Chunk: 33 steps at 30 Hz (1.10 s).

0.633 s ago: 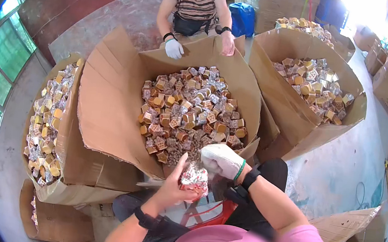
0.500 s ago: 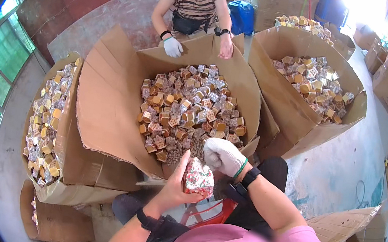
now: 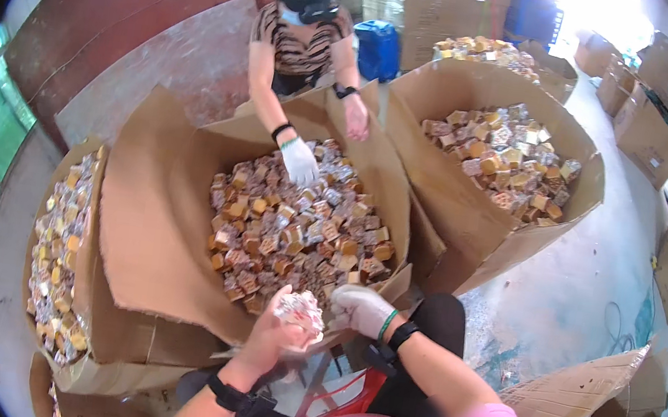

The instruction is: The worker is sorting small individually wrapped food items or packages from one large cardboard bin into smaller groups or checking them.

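My bare left hand (image 3: pixel 268 336) is closed around a small chunky piece (image 3: pixel 301 318) with a white, red-speckled surface; its exact kind is unclear. Just right of it, my right hand (image 3: pixel 363 309), in a white glove, has its fingers curled at the near rim of a large cardboard box (image 3: pixel 146 226). Anything inside those fingers is hidden. The box holds a heap of small many-sided pieces (image 3: pixel 297 229), gold and patterned, many in shiny clear wrap.
Across the box, a co-worker's gloved hand (image 3: pixel 300 162) touches the heap, their bare hand (image 3: pixel 355 118) near the far wall. More cardboard boxes of similar pieces stand left (image 3: pixel 108 288) and right (image 3: pixel 468 218). A red stool (image 3: pixel 343 397) shows below me.
The view has shifted. The co-worker has leaned forward and reached a gloved hand onto the heap. My left hand has turned the speckled piece, and my right hand sits slightly farther from it.
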{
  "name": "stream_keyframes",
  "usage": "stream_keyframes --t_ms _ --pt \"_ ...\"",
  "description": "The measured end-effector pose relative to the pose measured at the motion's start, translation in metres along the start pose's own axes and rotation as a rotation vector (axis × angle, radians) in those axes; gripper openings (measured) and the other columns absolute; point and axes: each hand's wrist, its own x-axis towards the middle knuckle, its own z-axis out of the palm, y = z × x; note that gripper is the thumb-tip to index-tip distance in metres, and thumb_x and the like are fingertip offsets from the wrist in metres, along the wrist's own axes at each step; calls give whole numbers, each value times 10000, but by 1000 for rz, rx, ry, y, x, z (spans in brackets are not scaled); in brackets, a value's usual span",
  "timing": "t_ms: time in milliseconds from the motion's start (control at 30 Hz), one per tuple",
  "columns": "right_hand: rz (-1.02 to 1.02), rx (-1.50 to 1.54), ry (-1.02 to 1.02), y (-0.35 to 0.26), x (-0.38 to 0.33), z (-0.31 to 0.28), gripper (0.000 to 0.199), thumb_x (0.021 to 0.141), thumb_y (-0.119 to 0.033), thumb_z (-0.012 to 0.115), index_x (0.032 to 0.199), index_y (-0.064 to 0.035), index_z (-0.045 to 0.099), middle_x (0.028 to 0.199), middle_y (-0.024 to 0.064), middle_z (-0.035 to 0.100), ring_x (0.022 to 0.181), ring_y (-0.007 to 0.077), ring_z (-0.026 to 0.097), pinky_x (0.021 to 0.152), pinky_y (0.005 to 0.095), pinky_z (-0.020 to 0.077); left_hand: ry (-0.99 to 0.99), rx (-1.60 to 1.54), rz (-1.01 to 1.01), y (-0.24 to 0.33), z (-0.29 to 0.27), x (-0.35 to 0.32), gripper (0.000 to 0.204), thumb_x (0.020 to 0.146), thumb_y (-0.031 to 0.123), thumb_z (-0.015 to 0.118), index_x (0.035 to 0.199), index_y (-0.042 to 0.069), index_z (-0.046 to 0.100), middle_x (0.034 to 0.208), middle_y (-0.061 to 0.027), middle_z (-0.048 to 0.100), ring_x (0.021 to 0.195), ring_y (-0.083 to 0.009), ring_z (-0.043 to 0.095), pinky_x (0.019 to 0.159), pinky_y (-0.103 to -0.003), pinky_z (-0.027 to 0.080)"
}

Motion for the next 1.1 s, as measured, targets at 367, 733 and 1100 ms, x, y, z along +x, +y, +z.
stream_keyframes --t_ms 367,733,1100 --pt "-394 -738 -75 -12 -22 -30 61 909 -144 568 908 -90 540 775 38 549 651 166 542 780 437 524 -271 257 -13 134 215 150 706 887 492 621 1419 114 352 1473 -92 323 1222 -280 456 883 -453 446" --pt "-217 -335 244 -89 14 -23 95 769 -74 581 855 -38 564 823 42 555 688 164 567 678 315 489 200 339 -307 47 -36 198 397 878 353 638 1157 89 536 1080 -75 585 909 -224 596 757 -388 474" --pt "-366 -1642 571 -106 81 -31 272 808 -289 576 774 -28 640 835 165 595 894 369 573 819 461 454 194 971 -540 -87 -170 272 278 790 308 641 818 34 609 663 -93 583 603 -257 593 574 -407 479"
